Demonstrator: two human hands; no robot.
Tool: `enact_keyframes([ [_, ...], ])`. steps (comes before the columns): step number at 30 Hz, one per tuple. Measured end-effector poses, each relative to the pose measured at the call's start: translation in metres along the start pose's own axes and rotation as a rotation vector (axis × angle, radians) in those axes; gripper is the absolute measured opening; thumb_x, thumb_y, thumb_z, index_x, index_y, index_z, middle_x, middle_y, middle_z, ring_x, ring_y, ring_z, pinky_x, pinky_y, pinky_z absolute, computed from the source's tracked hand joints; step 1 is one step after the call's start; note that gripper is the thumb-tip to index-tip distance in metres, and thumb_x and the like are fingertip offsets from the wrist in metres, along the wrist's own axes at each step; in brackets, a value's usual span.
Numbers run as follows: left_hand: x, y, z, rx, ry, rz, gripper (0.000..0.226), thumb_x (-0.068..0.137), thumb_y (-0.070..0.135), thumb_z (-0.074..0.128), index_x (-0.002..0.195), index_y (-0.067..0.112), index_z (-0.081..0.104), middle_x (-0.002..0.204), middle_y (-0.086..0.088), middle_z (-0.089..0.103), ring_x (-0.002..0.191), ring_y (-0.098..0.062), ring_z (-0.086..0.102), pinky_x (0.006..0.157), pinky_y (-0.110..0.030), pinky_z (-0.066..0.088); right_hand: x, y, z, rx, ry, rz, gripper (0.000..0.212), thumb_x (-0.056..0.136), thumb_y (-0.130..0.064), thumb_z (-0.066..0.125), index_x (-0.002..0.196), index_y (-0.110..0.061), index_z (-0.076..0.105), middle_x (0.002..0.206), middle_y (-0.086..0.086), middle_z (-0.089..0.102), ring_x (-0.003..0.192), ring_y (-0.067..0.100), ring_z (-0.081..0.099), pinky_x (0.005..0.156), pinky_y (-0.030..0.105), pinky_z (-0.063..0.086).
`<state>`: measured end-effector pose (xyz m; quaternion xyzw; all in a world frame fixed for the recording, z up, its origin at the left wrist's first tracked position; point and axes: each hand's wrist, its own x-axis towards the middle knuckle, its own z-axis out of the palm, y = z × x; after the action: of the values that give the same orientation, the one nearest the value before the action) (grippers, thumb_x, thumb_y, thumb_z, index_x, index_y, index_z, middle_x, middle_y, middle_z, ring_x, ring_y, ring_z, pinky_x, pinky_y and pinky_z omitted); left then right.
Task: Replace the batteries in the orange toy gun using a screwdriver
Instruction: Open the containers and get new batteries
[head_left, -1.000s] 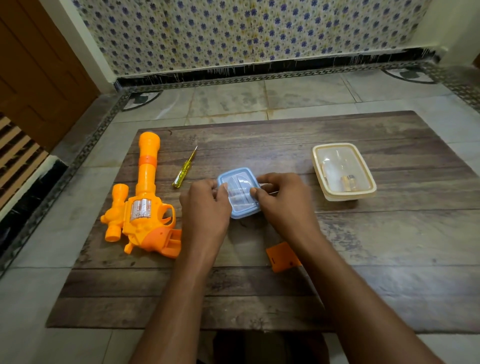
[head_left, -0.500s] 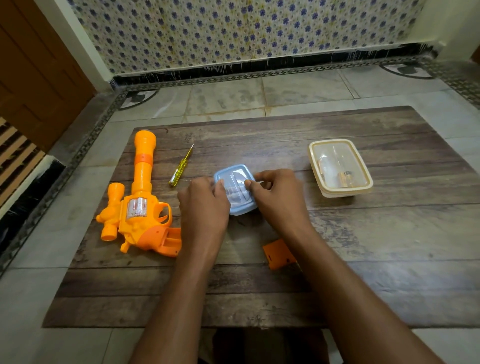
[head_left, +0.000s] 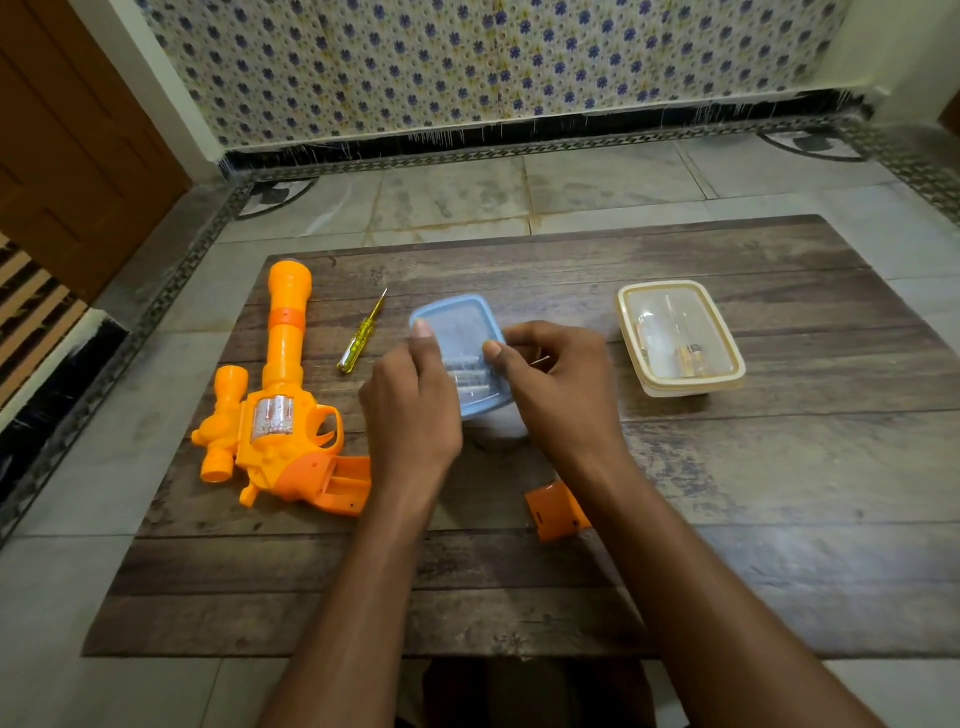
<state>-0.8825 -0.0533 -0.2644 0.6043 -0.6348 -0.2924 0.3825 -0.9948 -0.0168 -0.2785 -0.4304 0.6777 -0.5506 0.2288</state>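
Head view shows the blue-lidded box (head_left: 464, 340) now tipped up off the wooden table (head_left: 779, 467), where half a second ago it sat lower and flatter between the hands. The left hand (head_left: 410, 410) grips its left edge with the thumb on the lid, and the right hand (head_left: 561, 384) pinches the right edge, thumb pressed on the rim. Through the clear lid, cylinders that look like batteries (head_left: 470, 382) lie inside. That lift suggests the lid is about to be pried off to reach fresh cells. The orange toy gun (head_left: 280, 410) lies untouched at the left, its grip compartment open, and the loose orange cover (head_left: 553, 512) sits near the right forearm. The yellow screwdriver (head_left: 362, 335) rests between gun and box, so unscrewing appears done. A cream-lidded box (head_left: 680, 338) stands well to the right, something small inside
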Motion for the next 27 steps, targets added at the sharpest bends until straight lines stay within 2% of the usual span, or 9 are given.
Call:
enact_keyframes([
  [3, -0.004, 0.005, -0.001, -0.081, 0.014, -0.013, 0.039, 0.116, 0.036, 0.031, 0.095, 0.014, 0.055, 0.077, 0.012, 0.046, 0.067, 0.006, 0.054, 0.057, -0.001, 0.038, -0.001, -0.002, -0.001, 0.014, -0.021, -0.02, 0.015, 0.096, -0.026, 0.069, 0.102, -0.016, 0.078, 0.082, -0.005, 0.074, 0.076, 0.006, 0.07, 0.06, 0.017, 0.051],
  [5, -0.006, 0.005, -0.002, -0.088, -0.004, 0.051, 0.036, 0.116, 0.033, 0.032, 0.092, 0.017, 0.053, 0.076, 0.012, 0.047, 0.068, 0.019, 0.053, 0.059, -0.009, 0.039, 0.001, -0.002, -0.003, -0.009, -0.033, -0.044, 0.018, 0.101, -0.028, 0.063, 0.092, -0.018, 0.074, 0.078, -0.006, 0.069, 0.073, 0.003, 0.067, 0.059, 0.019, 0.05],
  [8, -0.009, -0.001, 0.003, -0.06, -0.058, 0.197, 0.036, 0.116, 0.032, 0.035, 0.085, 0.022, 0.05, 0.07, 0.012, 0.049, 0.067, 0.006, 0.053, 0.06, -0.026, 0.031, 0.002, -0.002, -0.002, -0.047, -0.01, -0.072, 0.043, 0.11, -0.029, 0.045, 0.069, -0.022, 0.053, 0.062, -0.007, 0.052, 0.055, 0.001, 0.049, 0.051, 0.015, 0.035],
  [10, -0.01, -0.005, 0.006, -0.045, -0.079, 0.268, 0.038, 0.113, 0.037, 0.034, 0.08, 0.025, 0.048, 0.066, 0.009, 0.051, 0.066, 0.0, 0.056, 0.058, -0.025, 0.034, 0.003, -0.003, -0.001, -0.036, 0.031, -0.067, 0.05, 0.112, -0.033, 0.037, 0.066, -0.02, 0.048, 0.059, -0.005, 0.049, 0.049, 0.004, 0.043, 0.049, 0.02, 0.033],
  [14, -0.012, -0.003, 0.012, -0.016, -0.089, 0.349, 0.038, 0.111, 0.036, 0.033, 0.078, 0.023, 0.047, 0.062, 0.008, 0.048, 0.058, -0.005, 0.05, 0.055, -0.028, 0.027, 0.005, -0.005, -0.004, -0.055, 0.126, -0.069, 0.055, 0.112, -0.036, 0.035, 0.06, -0.021, 0.043, 0.054, -0.004, 0.048, 0.048, 0.01, 0.045, 0.049, 0.036, 0.037],
  [17, -0.013, -0.002, 0.013, 0.003, -0.085, 0.37, 0.039, 0.111, 0.034, 0.032, 0.078, 0.022, 0.048, 0.061, 0.008, 0.046, 0.056, -0.005, 0.048, 0.053, -0.018, 0.033, 0.008, -0.006, -0.005, -0.097, 0.114, -0.078, 0.056, 0.112, -0.034, 0.036, 0.057, -0.022, 0.04, 0.051, -0.006, 0.044, 0.045, 0.007, 0.042, 0.048, 0.034, 0.036],
  [21, -0.016, 0.005, 0.009, -0.017, -0.098, 0.265, 0.043, 0.111, 0.04, 0.03, 0.081, 0.019, 0.053, 0.068, 0.011, 0.047, 0.065, -0.014, 0.054, 0.061, -0.032, 0.033, 0.01, -0.007, -0.002, -0.179, 0.098, -0.116, 0.057, 0.112, -0.034, 0.036, 0.056, -0.025, 0.036, 0.05, -0.008, 0.04, 0.044, 0.006, 0.039, 0.048, 0.028, 0.028],
  [24, -0.018, 0.013, 0.003, -0.102, -0.168, 0.042, 0.043, 0.115, 0.043, 0.03, 0.077, 0.031, 0.045, 0.079, 0.016, 0.041, 0.073, -0.005, 0.05, 0.065, -0.028, 0.029, 0.006, -0.008, 0.004, -0.202, 0.043, -0.142, 0.056, 0.112, -0.034, 0.037, 0.056, -0.027, 0.034, 0.049, -0.009, 0.037, 0.044, 0.007, 0.039, 0.05, 0.029, 0.027],
  [27, -0.017, 0.015, -0.001, -0.045, -0.13, 0.038, 0.046, 0.115, 0.043, 0.029, 0.072, 0.031, 0.041, 0.075, 0.014, 0.041, 0.065, 0.0, 0.045, 0.061, -0.027, 0.031, 0.002, -0.008, 0.006, -0.168, 0.048, -0.157, 0.054, 0.112, -0.037, 0.037, 0.059, -0.028, 0.036, 0.051, -0.008, 0.04, 0.047, 0.007, 0.045, 0.049, 0.023, 0.027],
])
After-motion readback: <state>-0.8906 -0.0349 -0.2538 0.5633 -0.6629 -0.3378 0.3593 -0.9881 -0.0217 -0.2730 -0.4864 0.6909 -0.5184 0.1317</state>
